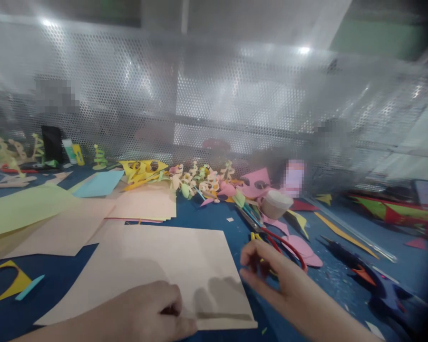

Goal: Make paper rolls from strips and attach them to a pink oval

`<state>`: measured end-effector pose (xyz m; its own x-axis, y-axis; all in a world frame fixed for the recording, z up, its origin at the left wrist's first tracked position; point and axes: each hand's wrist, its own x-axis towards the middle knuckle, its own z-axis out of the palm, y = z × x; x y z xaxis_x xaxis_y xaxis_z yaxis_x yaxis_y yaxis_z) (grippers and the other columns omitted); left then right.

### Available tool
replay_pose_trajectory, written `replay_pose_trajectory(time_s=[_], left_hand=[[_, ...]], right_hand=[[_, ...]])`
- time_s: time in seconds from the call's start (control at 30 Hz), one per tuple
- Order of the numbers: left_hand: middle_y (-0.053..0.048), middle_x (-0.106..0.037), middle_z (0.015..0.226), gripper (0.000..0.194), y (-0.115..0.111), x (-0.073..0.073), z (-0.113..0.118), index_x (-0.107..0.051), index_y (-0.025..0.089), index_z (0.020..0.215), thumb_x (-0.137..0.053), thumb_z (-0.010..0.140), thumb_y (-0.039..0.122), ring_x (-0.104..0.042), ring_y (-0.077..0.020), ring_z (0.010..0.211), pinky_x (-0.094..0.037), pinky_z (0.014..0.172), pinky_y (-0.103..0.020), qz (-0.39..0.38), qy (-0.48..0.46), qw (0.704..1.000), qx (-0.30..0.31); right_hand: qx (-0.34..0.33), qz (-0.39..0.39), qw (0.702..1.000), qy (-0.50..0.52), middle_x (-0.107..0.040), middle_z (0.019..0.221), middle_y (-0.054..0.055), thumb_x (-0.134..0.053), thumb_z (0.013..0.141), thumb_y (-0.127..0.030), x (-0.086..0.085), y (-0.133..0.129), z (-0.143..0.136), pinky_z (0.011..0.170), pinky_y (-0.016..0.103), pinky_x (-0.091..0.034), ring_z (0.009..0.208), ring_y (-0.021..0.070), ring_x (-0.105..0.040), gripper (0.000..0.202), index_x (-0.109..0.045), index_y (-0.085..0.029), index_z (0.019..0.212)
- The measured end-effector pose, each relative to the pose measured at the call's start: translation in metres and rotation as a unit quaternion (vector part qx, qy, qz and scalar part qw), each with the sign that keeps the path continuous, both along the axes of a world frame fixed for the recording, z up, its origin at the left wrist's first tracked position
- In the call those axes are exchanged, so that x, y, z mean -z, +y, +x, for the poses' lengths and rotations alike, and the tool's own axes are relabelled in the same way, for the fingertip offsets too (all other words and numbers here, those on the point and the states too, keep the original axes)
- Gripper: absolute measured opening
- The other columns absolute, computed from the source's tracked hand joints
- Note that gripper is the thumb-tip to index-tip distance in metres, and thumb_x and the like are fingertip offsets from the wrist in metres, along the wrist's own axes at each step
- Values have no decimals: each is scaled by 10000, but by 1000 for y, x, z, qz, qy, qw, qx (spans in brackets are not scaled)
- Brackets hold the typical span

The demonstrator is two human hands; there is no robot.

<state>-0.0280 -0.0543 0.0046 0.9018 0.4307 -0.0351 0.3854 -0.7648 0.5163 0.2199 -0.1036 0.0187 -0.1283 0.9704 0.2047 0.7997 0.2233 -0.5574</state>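
Note:
A large pale pink sheet of paper [157, 256] lies on the blue tabletop in front of me, with a narrow fold along its near edge. My left hand [146, 304] rests on that near edge, its fingers curled and closed on the paper; part of the grip is hidden. Just past the sheet's right side is my right hand [274, 273], holding nothing, its thumb and bent fingers apart. Behind the right hand lie red-handled scissors [285, 244], partly covered by it. Shadows of fingers fall across the paper's lower right.
Coloured sheets [142, 204] are stacked at left. Curled paper pieces [199, 180] line the back, near a white cup [276, 204]. A dark blue glue gun [371, 280] lies right, amid scraps. A yellow offcut [16, 285] is at left. A perforated metal panel [214, 99] stands behind.

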Motion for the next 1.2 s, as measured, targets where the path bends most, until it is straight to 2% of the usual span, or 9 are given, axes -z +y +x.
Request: replay_pose_trajectory(time_s=[0.07, 0.17, 0.27, 0.37, 0.6, 0.83, 0.93, 1.07, 1.2], left_hand=[[-16, -604, 860, 209, -4, -10, 4, -550, 250, 940, -400, 816, 173, -536, -130, 725, -385, 622, -169, 0, -19, 999, 32], [-1, -595, 801, 201, -9, -19, 15, -538, 217, 840, -439, 742, 72, -525, -119, 704, -389, 633, -165, -31, -29, 999, 9], [44, -546, 691, 166, -6, -16, 25, -515, 200, 733, -502, 664, 49, -487, -95, 609, -365, 557, -154, -98, -15, 995, -16], [72, -469, 613, 93, -2, -11, 28, -497, 197, 699, -539, 688, 114, -433, -72, 541, -319, 493, -143, -134, -27, 990, -40], [60, -498, 639, 111, 5, -20, 1, -534, 203, 730, -553, 684, 104, -452, -90, 611, -330, 551, -159, -79, -2, 997, -10], [42, -519, 660, 102, 19, -34, -24, -609, 190, 732, -538, 689, 131, -485, -92, 604, -377, 550, -159, -196, 54, 978, -51], [42, -512, 641, 70, 20, -34, -25, -605, 183, 716, -554, 678, 155, -477, -95, 586, -366, 528, -165, -175, 67, 980, -66], [40, -515, 636, 77, 17, -37, -21, -570, 182, 683, -545, 654, 115, -465, -104, 593, -322, 508, -174, -91, 93, 989, -74], [41, -527, 656, 97, 14, -40, -19, -561, 188, 696, -533, 664, 101, -462, -104, 600, -307, 503, -175, -72, 116, 988, -70]], right_hand=[[-59, 11, 998, 3, -558, 768, -6, -472, 783, -146, -4, -5, -18, 625, 242, -440, 709, 146, -541, 94, -476, -239, 797], [-128, -13, 992, 0, -604, 797, -10, -533, 740, -98, -3, -10, -38, 632, 221, -446, 745, 142, -568, 147, -528, -240, 779], [-136, -22, 990, -12, -620, 747, -16, -573, 737, -134, 7, -11, -44, 601, 207, -440, 701, 128, -579, 93, -555, -226, 737], [-141, -13, 989, -30, -629, 709, -41, -601, 709, -115, 18, -9, -44, 610, 199, -421, 677, 108, -580, 113, -569, -223, 721], [-138, -2, 988, -70, -614, 676, -52, -615, 696, -131, 27, -9, -45, 625, 227, -391, 671, 117, -558, 106, -555, -216, 677], [-128, -2, 990, -61, -586, 663, -65, -630, 685, -153, 32, -9, -43, 644, 236, -381, 663, 116, -537, 123, -531, -225, 669], [-134, 13, 989, -54, -588, 664, -61, -624, 685, -157, 36, -8, -44, 619, 235, -374, 652, 119, -537, 130, -515, -221, 659], [-117, 13, 991, -64, -580, 639, -57, -613, 671, -115, 34, -9, -45, 587, 228, -374, 626, 120, -530, 147, -507, -216, 671], [-164, 78, 974, -136, -592, 704, -43, -610, 734, -167, 25, -11, -44, 587, 220, -383, 645, 120, -539, 263, -546, -293, 956]])
